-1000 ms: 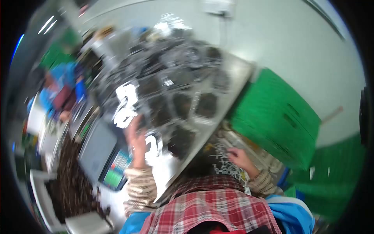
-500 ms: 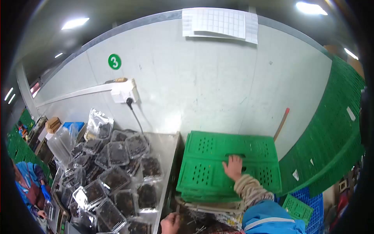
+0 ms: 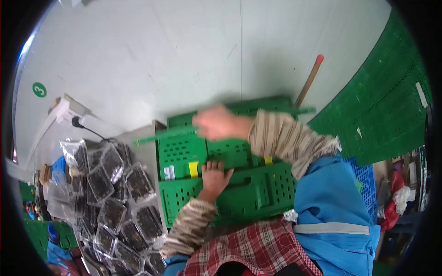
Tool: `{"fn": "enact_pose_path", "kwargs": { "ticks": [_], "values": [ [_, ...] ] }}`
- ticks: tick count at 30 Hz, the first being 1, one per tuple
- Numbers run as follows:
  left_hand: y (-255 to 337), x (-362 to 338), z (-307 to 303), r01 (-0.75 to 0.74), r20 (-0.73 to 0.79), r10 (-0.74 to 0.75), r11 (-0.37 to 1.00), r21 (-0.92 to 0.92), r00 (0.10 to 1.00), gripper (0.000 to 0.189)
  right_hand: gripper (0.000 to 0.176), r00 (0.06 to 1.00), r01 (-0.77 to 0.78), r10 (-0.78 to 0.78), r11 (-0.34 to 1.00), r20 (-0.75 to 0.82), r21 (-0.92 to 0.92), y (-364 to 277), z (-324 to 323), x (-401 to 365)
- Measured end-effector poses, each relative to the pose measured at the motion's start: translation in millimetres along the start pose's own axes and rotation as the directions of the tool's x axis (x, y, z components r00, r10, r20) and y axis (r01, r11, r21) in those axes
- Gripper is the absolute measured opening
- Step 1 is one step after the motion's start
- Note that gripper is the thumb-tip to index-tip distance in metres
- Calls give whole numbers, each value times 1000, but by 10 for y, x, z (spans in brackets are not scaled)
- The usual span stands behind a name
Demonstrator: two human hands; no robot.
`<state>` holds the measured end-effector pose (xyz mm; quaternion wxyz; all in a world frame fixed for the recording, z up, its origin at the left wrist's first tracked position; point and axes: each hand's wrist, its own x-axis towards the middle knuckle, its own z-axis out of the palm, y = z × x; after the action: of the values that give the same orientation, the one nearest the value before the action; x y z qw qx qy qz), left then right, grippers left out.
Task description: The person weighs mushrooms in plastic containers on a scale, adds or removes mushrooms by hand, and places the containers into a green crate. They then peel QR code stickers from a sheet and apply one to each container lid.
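Note:
A green folding crate (image 3: 182, 149) stands before me with its far panel raised and tilted. My right hand (image 3: 216, 123), smeared by motion, is closed around the top edge of that panel. Its fingertips do not show clearly. My left hand (image 3: 214, 180) lies with fingers apart on the near panel (image 3: 184, 193), its fingertips past the panel's upper edge. Yellow tabs (image 3: 193, 169) and a white label show inside the crate. Another green piece lies behind the raised panel, against the wall.
Clear plastic boxes (image 3: 110, 216) with dark contents are heaped on the left. A red-tipped stick (image 3: 311, 78) leans on the wall. Green crates (image 3: 368, 110) are stacked at right, by a blue crate (image 3: 363, 184). A black plug and cord (image 3: 78, 123) hang at left.
The folded crate's panel has been lifted. My right hand has moved from the crate's top to the raised edge, and my left hand has come onto the near panel. The view has tilted down.

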<state>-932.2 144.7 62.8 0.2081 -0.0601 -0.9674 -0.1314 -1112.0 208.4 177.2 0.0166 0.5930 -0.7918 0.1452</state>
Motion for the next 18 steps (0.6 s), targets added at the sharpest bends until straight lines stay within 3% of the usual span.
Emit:
{"fn": "enact_pose_path", "kwargs": {
  "ticks": [1, 2, 3, 4, 5, 6, 7, 8, 9, 10, 11, 12, 13, 14, 15, 16, 17, 18],
  "values": [
    [-1, -125, 97, -2, 156, 6, 999, -32, 988, 38, 23, 998, -52, 56, 989, 25, -136, 165, -154, 66],
    [35, -193, 59, 16, 183, -9, 999, -37, 983, 38, 28, 986, -115, 84, 970, -146, -213, 461, -166, 96],
    [72, -173, -31, -7, 227, 12, 1000, -22, 974, 37, 30, 925, -62, -15, 980, -379, -190, 718, -320, -20],
    [114, -138, -159, -37, 261, 39, 999, -9, 965, 37, 28, 779, 42, -204, 961, -593, -275, 929, -343, -61],
    [191, -69, -388, -33, 321, 48, 998, -52, 946, 36, 28, 783, 35, -200, 959, -588, -280, 905, -425, -204],
    [301, 3, -686, -24, 376, 59, 995, -99, 925, 36, 30, 804, 129, -318, 918, -502, -376, 780, -559, -386],
    [414, -50, -1002, -108, 434, 157, 985, -136, 887, 36, 33, 815, 226, -417, 868, -403, -443, 620, -578, -623],
    [538, -122, -1329, -189, 479, 254, 965, -180, 840, 36, 29, 829, 245, -408, 879, -381, -409, 516, -476, -933],
    [684, -167, -1735, -198, 587, 343, 934, -298, 734, 35, 26, 843, 258, -399, 889, -360, -379, 423, -346, -1279],
    [748, -181, -2012, -193, 665, 438, 891, -411, 605, 35, 18, 954, 72, -126, 978, -272, -198, 349, -198, -1580],
    [699, -95, -2056, -198, 656, 450, 884, -423, 606, 35, 11, 981, -149, 142, 988, -134, -43, 376, -33, -1850],
    [603, 83, -2066, -72, 757, 489, 856, -511, 433, 34, 10, 901, -434, 434, 901, -10, 12, 644, 222, -2094],
    [490, 271, -2054, 64, 813, 532, 827, -559, 237, 34, 11, 727, -684, 677, 729, 116, 31, 857, 415, -2239],
    [369, 468, -1913, 430, 903, 386, 794, -430, 189, 33, 11, 724, -688, 682, 726, 105, 29, 870, 422, -2266],
    [244, 545, -1670, 734, 962, 258, 636, -238, 89, 33, 13, 561, -815, 808, 500, 181, 295, 896, 400, -2273],
    [17, 404, -1249, 486, 919, 114, 820, -301, 377, 32, 17, 395, -836, 867, 202, 304, 511, 935, 371, -2272],
    [-190, 266, -818, 203, 759, 52, 950, -238, 649, 32, 17, 396, -833, 871, 207, 290, 513, 965, 382, -2266],
    [-241, 79, -588, 194, 755, 57, 951, -240, 654, 32, 20, 376, -818, 875, 158, 306, 554, 991, 432, -2254]
  ]
}}
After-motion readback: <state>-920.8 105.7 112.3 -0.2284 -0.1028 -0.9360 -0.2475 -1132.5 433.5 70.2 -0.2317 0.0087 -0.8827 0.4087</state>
